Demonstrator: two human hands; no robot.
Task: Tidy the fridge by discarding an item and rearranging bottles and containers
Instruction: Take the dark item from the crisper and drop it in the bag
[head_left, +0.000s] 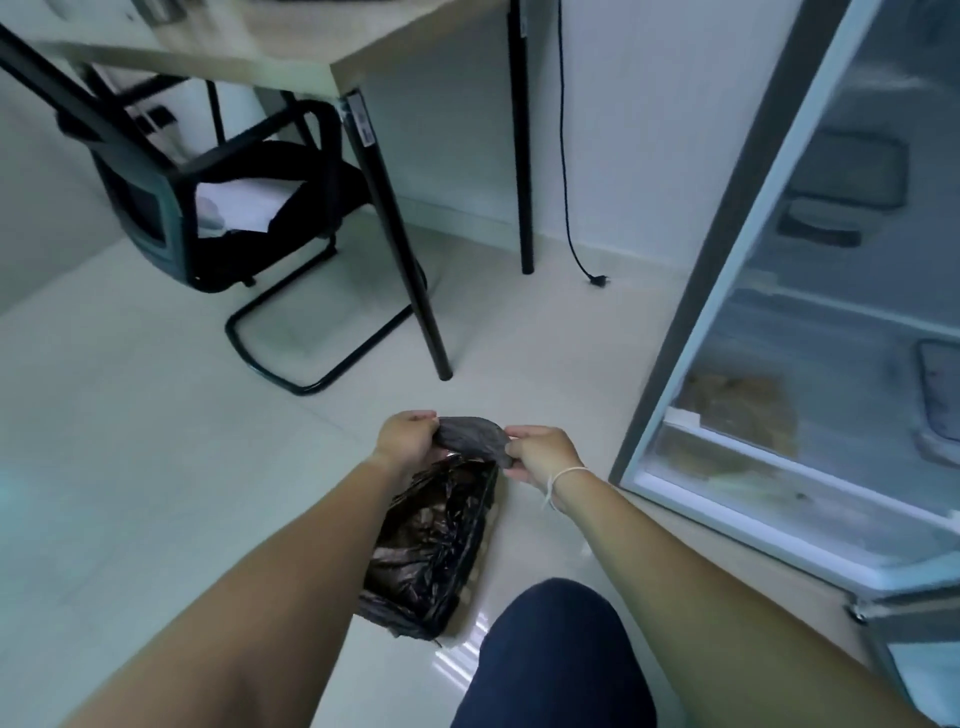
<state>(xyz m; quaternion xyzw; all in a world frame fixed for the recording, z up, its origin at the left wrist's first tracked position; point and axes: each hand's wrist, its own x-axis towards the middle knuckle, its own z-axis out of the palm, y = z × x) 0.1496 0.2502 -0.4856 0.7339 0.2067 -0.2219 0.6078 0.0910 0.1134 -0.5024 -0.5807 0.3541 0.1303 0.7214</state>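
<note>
A black plastic rubbish bag (431, 545) lines a small bin on the pale floor, just in front of my knee. Both hands grip the bag's top edge above the bin. My left hand (408, 439) pinches the rim on the left. My right hand (540, 452), with a white string on its wrist, pinches the rim on the right. The stretch of bag between them is pulled taut. What lies inside the bag is hidden. The open fridge (810, 364) stands at the right; blurred dark containers and a brownish item show through its shelves.
A wooden desk (363, 57) with black legs stands at the back. A black chair (218, 208) sits tucked under it at the left. A black power cord (566, 156) hangs down the white wall, its plug on the floor. My dark-trousered knee (561, 654) fills the lower middle.
</note>
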